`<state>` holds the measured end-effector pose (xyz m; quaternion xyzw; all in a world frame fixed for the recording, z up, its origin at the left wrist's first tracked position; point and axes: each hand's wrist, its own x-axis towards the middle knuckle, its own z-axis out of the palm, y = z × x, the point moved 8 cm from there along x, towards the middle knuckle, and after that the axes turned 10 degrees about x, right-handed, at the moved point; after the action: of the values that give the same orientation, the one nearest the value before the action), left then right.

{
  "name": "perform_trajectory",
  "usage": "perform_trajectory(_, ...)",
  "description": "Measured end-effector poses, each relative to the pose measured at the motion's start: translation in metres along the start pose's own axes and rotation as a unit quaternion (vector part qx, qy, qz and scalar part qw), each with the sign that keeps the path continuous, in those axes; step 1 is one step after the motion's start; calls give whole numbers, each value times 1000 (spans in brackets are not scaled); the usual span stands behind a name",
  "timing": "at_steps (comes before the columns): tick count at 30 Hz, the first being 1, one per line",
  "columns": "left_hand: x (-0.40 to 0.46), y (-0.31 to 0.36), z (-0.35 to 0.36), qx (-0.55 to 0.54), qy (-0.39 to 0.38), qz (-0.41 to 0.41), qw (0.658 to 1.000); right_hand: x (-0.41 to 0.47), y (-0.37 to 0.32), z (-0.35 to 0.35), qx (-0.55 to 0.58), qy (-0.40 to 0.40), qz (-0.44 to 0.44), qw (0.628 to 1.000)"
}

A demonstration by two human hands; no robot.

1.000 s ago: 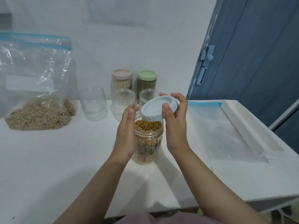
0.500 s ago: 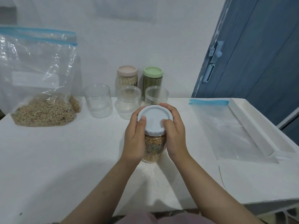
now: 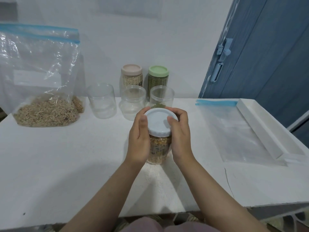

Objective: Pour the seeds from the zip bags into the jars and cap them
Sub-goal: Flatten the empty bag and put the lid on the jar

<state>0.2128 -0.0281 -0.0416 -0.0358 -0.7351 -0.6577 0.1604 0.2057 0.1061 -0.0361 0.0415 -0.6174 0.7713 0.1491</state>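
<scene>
Since the earlier frame: pale blue round screw lid (image 3: 158,122), formerly held tilted above the mouth, now seated flat on the clear plastic jar of golden-brown seeds (image 3: 159,149).

Left hand (image 3: 139,139): fingers curled round the jar's left wall and lid rim, thumb on the lid's top edge. Right hand (image 3: 179,136): fingers wrapped round the lid's far rim, thumb pressed on its top. Both forearms reach in from the lower edge.

Jar position: upright, centre of the white tabletop (image 3: 66,156), between the two hands.

Behind it: three clear empty lidless jars (image 3: 102,101) in a row; beyond these, a pink-lidded jar of pale seeds (image 3: 131,76) and a green-lidded jar of green seeds (image 3: 158,78), against the white wall (image 3: 133,39).

Left: large clear zip bag with blue seal, part-filled with tan grain (image 3: 41,81), standing upright.

Right: flat empty clear zip bag with blue seal (image 3: 234,128), lying beside a white raised rail (image 3: 260,131).

Far right: blue door with pale latch (image 3: 267,64).
</scene>
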Motion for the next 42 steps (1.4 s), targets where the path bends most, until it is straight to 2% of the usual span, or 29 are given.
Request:
perform_trajectory(4, 0, -1, 2, 18, -24, 38, 999, 0, 5, 0, 4, -17, 16, 1000)
perform_trajectory(6, 0, -2, 1, 25, -29, 43, 998, 0, 6, -3, 14, 1, 15, 1000)
perform_trajectory(14, 1, -3, 1, 32, -37, 42, 998, 4, 7, -7, 28, 19, 21, 999)
perform_trajectory(18, 2, -4, 1, 25, -36, 36, 998, 4, 9, -2, 4, -8, 19, 1000)
perform_trajectory(21, 3, -5, 2, 19, -39, 31, 999, 5, 9, -6, 32, 5, 28, 999)
perform_trajectory(25, 1, -3, 2, 17, -50, 33, 998, 5, 5, -1, -38, -37, 2, 999)
perform_trajectory(28, 1, -1, 1, 30, -71, 29, 997, 5, 2, -3, -64, -28, -17, 997)
perform_trajectory(30, 3, -3, 0, 43, -117, 25, 992, 5, 0, -8, -55, -62, -8, 997)
perform_trajectory(34, 8, -7, -6, 72, -257, -16, 964, 5, -4, -12, -127, -253, 34, 959)
perform_trajectory(35, 9, -8, -7, 81, -273, -26, 958, 5, -4, -12, -145, -275, 43, 949)
perform_trajectory(42, 13, -11, -12, 116, -274, -41, 954, 2, -10, -13, -144, -235, 34, 961)
